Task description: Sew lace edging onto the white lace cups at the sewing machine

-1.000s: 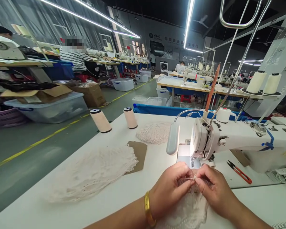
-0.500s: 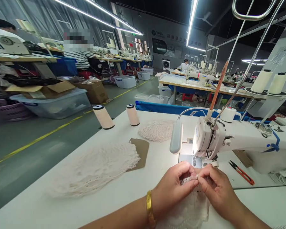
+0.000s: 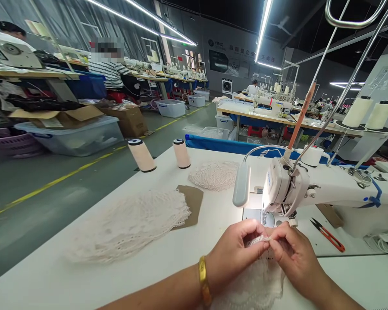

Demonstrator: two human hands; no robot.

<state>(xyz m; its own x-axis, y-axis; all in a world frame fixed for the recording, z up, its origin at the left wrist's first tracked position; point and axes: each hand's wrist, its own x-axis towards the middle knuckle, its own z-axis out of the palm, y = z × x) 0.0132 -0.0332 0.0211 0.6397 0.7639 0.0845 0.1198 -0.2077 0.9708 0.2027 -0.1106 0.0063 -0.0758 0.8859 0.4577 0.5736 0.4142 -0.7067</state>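
Both hands pinch the edge of a pale lace piece point(image 3: 254, 280) just in front of the sewing machine point(image 3: 280, 185). My left hand point(image 3: 237, 249), with a gold bangle at its wrist, closes thumb and fingers on the lace. Close beside it, my right hand point(image 3: 294, 254) pinches the same edge, fingertips nearly touching the left ones. The rest of the lace hangs below the hands towards me. Its pinched edge is partly hidden by the fingers. The needle area of the machine is lit, right behind the fingertips.
To the left lie a large lace pile point(image 3: 129, 228) on brown card point(image 3: 194, 206) and a smaller lace pile point(image 3: 213, 175). Two thread cones point(image 3: 142, 156) stand behind them. Orange-handled thread snips point(image 3: 328, 236) lie right of the machine. A lamp point(image 3: 242, 185) hangs beside its head.
The camera view has shifted slightly. Both hands stay pinched on the lace in nearly the same place, with a little more of its edge showing between the fingers.
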